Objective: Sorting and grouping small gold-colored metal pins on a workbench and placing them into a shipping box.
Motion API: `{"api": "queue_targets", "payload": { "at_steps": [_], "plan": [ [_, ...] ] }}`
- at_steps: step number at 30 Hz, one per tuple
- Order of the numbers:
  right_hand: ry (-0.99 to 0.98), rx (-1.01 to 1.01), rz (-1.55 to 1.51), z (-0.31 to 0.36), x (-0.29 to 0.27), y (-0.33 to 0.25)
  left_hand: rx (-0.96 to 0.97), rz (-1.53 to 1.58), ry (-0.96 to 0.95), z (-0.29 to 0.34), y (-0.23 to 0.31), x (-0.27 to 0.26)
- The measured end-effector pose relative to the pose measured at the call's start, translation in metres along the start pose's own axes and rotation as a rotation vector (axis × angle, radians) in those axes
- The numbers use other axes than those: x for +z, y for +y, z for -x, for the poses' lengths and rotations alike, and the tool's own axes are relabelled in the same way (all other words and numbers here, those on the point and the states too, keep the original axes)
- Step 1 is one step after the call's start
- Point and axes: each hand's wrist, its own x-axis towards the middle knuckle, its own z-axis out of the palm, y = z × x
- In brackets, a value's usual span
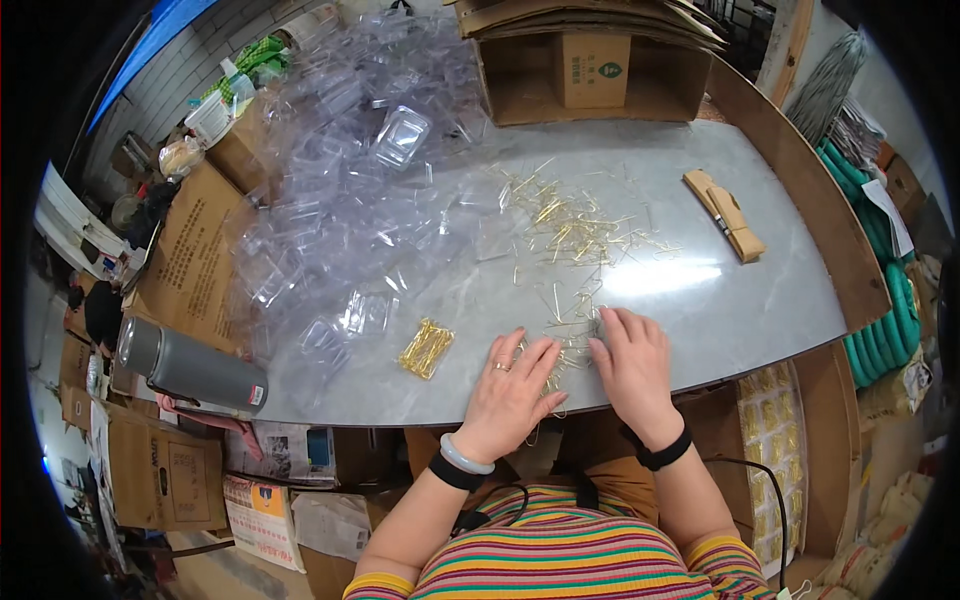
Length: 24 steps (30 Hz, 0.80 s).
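Thin gold-coloured wire hooks (572, 345) lie in a small heap near the front edge of the grey table (690, 330). My left hand (512, 388), ringed and with a bangle, rests on the left side of that heap with its fingers stretched out. On the other side my right hand (637, 366) lies over the tabletop, its fingers extended and its fingertips beside the hooks. Any hooks beneath my palms are hidden. Left of my left hand sits a clear plastic box (427, 348) filled with gold hooks. Farther back spreads a larger scatter of loose hooks (575, 225).
A big pile of clear plastic boxes (340, 200) covers the table's left side. A grey bottle (195, 365) lies at the left front. Cardboard strips (722, 215) lie at the right. An open carton (505, 85) stands at the back, and a cardboard wall (800, 170) edges the right.
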Motion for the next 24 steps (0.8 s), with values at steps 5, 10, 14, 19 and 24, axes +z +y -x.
{"api": "queue_targets", "payload": {
  "at_steps": [5, 10, 14, 19, 24],
  "plan": [
    [-0.163, -0.291, -0.159, 0.001, 0.013, -0.002, -0.013, -0.018, 0.036, -0.001, 0.001, 0.009],
    [-0.125, -0.192, -0.507, 0.013, 0.002, 0.004, -0.082, 0.013, 0.064, 0.001, 0.003, 0.009],
    [-0.108, -0.353, -0.367, 0.022, -0.01, -0.003, -0.15, 0.016, 0.049, -0.001, 0.006, 0.01],
    [-0.105, -0.199, -0.254, 0.023, 0.001, -0.016, -0.283, 0.39, 0.18, -0.001, -0.002, 0.007],
    [-0.07, -0.198, -0.132, 0.015, -0.001, -0.023, -0.206, 0.247, 0.098, 0.028, -0.003, -0.029]
  ]
}}
